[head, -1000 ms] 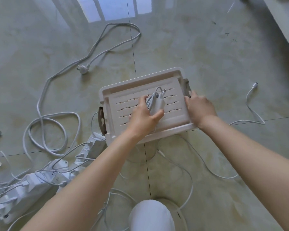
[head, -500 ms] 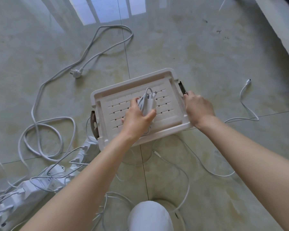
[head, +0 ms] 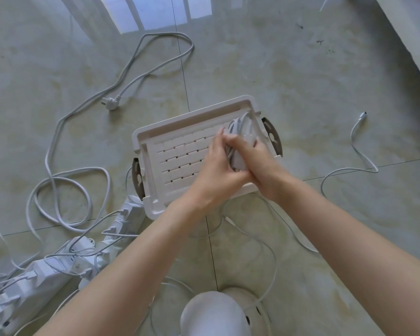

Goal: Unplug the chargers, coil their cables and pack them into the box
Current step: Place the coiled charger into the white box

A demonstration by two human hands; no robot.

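We note the left hand (head: pixel 216 168) and right hand (head: pixel 257 161) clasped round one coiled charger (head: pixel 241 139), held over the right end of the box (head: pixel 194 115) beneath them; packing is in hand, and we judge its slotted lid (head: pixel 180 158) must open next.

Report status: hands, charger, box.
Hands: left hand, right hand both grip coiled charger. Held over box lid, right end. Lid on, blocks packing.

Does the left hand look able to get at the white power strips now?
Probably not yet: left hand and right hand both grip the coiled white charger over the cream slatted box lid. Once it lets go, nothing blocks the white power strips.
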